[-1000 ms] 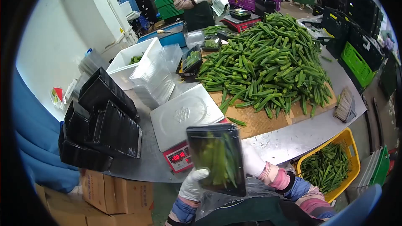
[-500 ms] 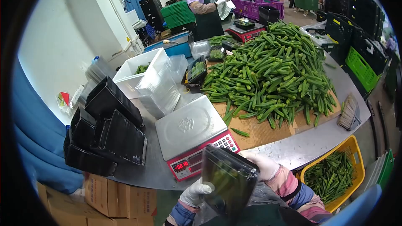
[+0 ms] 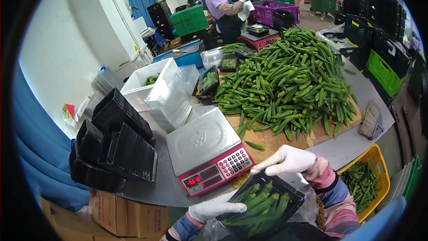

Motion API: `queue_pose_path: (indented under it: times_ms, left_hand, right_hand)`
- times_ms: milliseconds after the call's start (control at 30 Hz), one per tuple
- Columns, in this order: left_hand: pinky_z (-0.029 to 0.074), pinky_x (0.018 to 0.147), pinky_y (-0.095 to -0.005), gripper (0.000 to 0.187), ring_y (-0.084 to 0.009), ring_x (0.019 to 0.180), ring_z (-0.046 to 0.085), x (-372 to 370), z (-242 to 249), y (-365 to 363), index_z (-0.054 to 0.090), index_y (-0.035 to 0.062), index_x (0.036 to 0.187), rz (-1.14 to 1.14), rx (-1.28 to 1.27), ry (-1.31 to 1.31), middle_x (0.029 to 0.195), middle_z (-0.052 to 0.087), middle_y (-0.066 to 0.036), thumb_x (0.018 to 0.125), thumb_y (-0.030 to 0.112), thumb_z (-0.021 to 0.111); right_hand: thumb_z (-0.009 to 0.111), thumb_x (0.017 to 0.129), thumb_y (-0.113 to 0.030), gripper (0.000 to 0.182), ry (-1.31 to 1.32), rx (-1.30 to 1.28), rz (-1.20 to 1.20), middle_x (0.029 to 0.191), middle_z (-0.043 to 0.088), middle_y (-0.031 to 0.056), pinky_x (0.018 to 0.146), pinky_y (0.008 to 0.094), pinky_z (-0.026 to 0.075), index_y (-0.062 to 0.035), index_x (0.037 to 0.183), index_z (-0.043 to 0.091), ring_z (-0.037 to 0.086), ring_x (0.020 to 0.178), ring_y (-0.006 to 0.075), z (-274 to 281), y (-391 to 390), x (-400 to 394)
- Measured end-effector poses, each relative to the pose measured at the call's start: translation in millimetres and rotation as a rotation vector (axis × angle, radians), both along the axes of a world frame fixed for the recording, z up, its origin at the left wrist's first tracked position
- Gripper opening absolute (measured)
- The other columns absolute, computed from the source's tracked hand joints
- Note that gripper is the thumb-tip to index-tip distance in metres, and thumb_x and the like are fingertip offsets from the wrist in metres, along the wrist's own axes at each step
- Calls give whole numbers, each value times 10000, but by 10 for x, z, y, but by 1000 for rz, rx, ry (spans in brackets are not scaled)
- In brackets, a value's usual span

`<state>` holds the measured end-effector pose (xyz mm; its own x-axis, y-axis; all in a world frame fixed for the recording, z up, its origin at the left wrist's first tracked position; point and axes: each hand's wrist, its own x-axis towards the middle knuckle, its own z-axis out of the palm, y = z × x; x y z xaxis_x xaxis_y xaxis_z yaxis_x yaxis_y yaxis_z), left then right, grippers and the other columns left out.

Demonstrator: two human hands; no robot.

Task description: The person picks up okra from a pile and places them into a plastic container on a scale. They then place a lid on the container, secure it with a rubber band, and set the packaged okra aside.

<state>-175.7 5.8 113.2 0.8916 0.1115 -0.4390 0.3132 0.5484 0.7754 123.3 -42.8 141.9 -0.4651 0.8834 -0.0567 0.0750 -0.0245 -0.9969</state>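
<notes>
A black plastic tray of okra (image 3: 261,205) is tilted toward me at the bottom of the view, its okra pods showing. My left hand (image 3: 216,206), in a white glove, grips the tray's left side with the thumb over its edge. Above the tray's upper edge is my gloved right hand (image 3: 290,159), its fingers pinched together; what they hold, if anything, is too small to make out. Yellow rubber bands (image 3: 240,181) lie beside the scale, close to the right fingertips. The scale (image 3: 203,143) has a bare steel plate and a red display panel.
A large okra heap (image 3: 290,85) covers cardboard on the steel table. Left stand black trays (image 3: 129,151), clear lids (image 3: 167,105) and a white bin (image 3: 149,82). A yellow crate (image 3: 379,169) of okra is low right, a brush (image 3: 371,119) at the edge. A co-worker (image 3: 221,9) stands behind.
The tray has turned from nearly upright to face up toward me, showing the okra. My right hand has left its side and risen above its top edge. My left thumb now lies over the edge.
</notes>
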Motion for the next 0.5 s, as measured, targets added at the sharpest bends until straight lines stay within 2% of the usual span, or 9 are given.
queue_pose_path:
  times_ms: [67,100,133,200,267,300,333,400,500]
  left_hand:
    - [326,1172,-336,780,-176,1406,388,-46,-29,-46,208,-6,1592,52,-41,45,1556,386,-120,999,252,643]
    - [311,1181,-334,810,-181,1411,382,-91,-66,-45,200,-2,1597,63,-44,46,1563,376,-120,985,271,656]
    - [307,1183,-335,821,-184,1411,381,-130,-129,-88,199,-1,1598,116,-66,33,1566,373,-121,978,276,661]
    - [299,1189,-336,845,-189,1412,380,-212,-263,-178,196,0,1600,220,-113,11,1571,367,-123,964,285,673]
    - [302,1190,-351,843,-206,1414,392,-240,-208,-261,198,-2,1597,313,-118,-1,1569,375,-133,955,272,670]
    - [315,1184,-355,827,-208,1408,405,-248,-164,-299,206,-4,1593,355,-93,9,1560,388,-134,957,261,664]
    - [329,1177,-360,811,-210,1401,418,-254,-126,-327,213,-5,1589,397,-67,18,1551,401,-136,960,249,658]
    - [373,1143,-358,756,-206,1361,460,-261,-148,-354,256,-9,1560,497,-41,21,1508,444,-134,965,229,657]
    - [467,1060,-341,641,-186,1259,550,-284,-344,-316,362,-15,1484,671,-30,4,1405,532,-124,969,206,672]
  right_hand:
    - [686,990,-216,317,-33,18,52,1196,745,64,966,254,500,-66,1268,709,639,1076,77,-17,-141,136]
    - [690,988,-243,312,-212,-65,70,1141,761,81,934,272,523,-75,1249,722,667,1041,99,159,-249,157]
    - [695,984,-276,320,-209,4,61,1118,762,106,899,288,542,-79,1235,728,700,999,138,200,-398,142]
    - [717,970,-224,353,-285,12,64,1095,765,107,850,276,538,-43,1272,702,706,924,132,366,-674,123]
    - [735,955,-237,409,-160,318,69,1028,768,128,803,289,552,-29,1302,678,732,869,182,170,-889,67]
    - [749,940,-241,462,-149,340,139,998,758,152,761,310,564,-14,1331,649,737,826,246,261,-957,41]
    - [749,936,-231,463,-294,355,222,974,749,164,730,332,569,-7,1328,645,733,806,267,297,-1021,44]
    - [722,955,-246,422,-245,331,203,996,745,165,755,341,572,-1,1293,659,726,828,307,240,-1041,-145]
    - [658,1000,-289,394,-125,173,300,1138,716,178,891,344,546,5,1261,655,701,1002,294,-182,-923,-524]
